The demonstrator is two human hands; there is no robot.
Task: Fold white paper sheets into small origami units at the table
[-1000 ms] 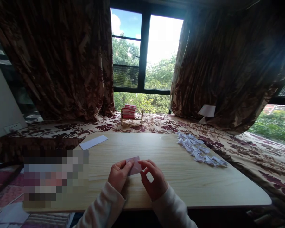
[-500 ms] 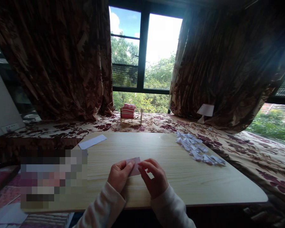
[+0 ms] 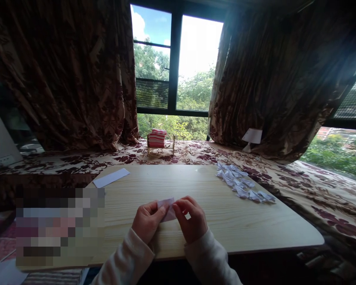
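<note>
Over the front middle of the pale wooden table (image 3: pixel 130 202), a small piece of white paper (image 3: pixel 171 214) is held up between both hands. My left hand (image 3: pixel 145 221) is closed on its left side, with the thumb lying across the front. At the right edge, my right hand (image 3: pixel 193 219) is closed in a pinch, thumb and forefinger against the paper. The fingers partly cover the sheet, so its exact fold cannot be made out. Several small folded white paper pieces (image 3: pixel 240 184) lie grouped on the table's right side.
White paper strips (image 3: pixel 112 178) lie at the table's back left corner. A blurred patch (image 3: pixel 59 225) hides the left part. On the floral-covered ledge behind stand a small rack with striped folded cloths (image 3: pixel 157 138) and a white lamp (image 3: pixel 252 136).
The right fingertips have closed in on the paper's right edge. The paper has tilted slightly. The whole view has shifted a little, so the surroundings appear farther left.
</note>
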